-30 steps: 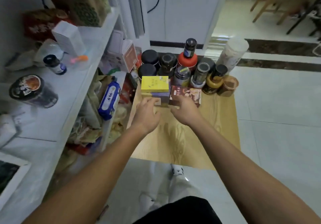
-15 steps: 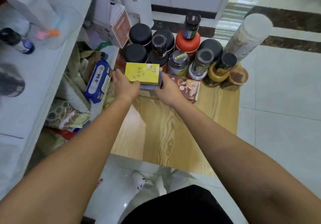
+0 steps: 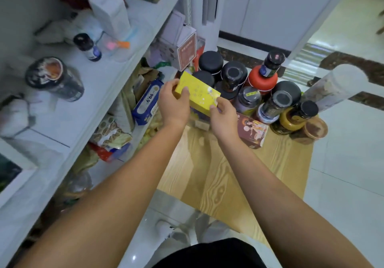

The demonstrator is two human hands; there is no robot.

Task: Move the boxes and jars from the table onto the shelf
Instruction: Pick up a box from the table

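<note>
Two-handed, yellow box (image 3: 200, 93) seemingly higher

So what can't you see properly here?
Head view only:
Print on the yellow box: too blurred to read.
The purple box: mostly hidden by the yellow box, left hand and right hand.
The brown box: left end covered by the right hand.

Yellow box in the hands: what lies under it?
A purplish box shows below the yellow box; the left hand and right hand hide most of it.
</note>
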